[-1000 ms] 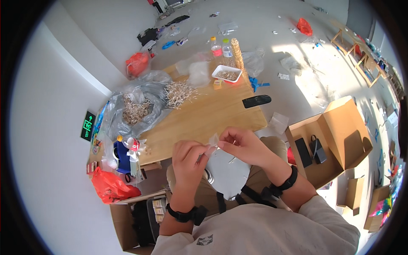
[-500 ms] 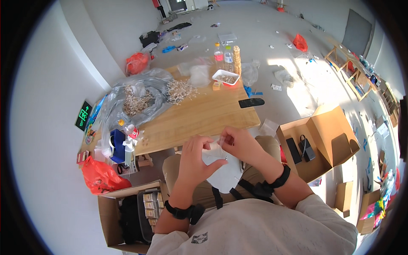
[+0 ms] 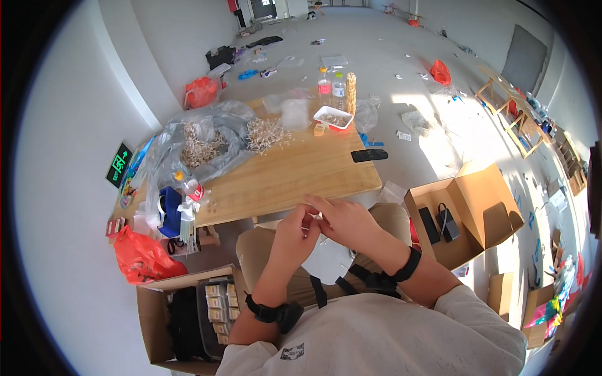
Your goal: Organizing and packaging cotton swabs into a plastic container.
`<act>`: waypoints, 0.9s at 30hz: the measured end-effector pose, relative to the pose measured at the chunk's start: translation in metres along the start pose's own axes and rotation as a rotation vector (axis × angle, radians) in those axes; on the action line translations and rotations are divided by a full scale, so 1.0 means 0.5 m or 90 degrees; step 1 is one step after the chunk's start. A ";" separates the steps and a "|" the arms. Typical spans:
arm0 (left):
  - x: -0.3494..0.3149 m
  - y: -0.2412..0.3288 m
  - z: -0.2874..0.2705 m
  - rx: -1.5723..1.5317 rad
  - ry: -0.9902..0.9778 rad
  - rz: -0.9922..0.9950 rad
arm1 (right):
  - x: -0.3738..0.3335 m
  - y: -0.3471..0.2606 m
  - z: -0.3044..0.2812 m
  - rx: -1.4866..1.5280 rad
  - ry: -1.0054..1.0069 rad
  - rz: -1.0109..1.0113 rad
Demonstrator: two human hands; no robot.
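Note:
Over my lap, just off the table's front edge, my two hands meet at the fingertips. My left hand is closed, its fingers and thumb bent in against the right. My right hand comes in from the other side with bent fingers, also closed. Whatever sits between the fingertips is hidden or too small to name. Below them, a white sheet-like piece lies over my lap between the trouser legs.
The wooden table bears a grey plastic bag with thin sticks, a stick pile, a white tray, bottles and a black phone. Open cardboard boxes flank me: one with small packs, one with a black device.
My hands were apart with a thin, clear, film-like piece between them. Now they have come together, the left fingers folding in and the right hand turning over them.

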State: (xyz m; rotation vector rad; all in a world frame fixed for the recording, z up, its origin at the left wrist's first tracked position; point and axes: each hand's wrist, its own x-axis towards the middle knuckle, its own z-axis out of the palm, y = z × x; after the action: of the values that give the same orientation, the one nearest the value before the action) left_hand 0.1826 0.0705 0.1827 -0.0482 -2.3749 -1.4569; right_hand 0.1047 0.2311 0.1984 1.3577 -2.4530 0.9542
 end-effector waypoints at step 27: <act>0.009 -0.063 -0.006 -0.202 -0.072 -0.174 | -0.017 0.056 -0.007 0.039 -0.057 -0.099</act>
State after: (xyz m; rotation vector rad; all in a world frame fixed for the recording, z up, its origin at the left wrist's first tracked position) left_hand 0.1725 0.0522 0.1586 0.1236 -2.2818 -1.9987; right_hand 0.0863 0.2496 0.1848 1.6179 -2.3551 0.9593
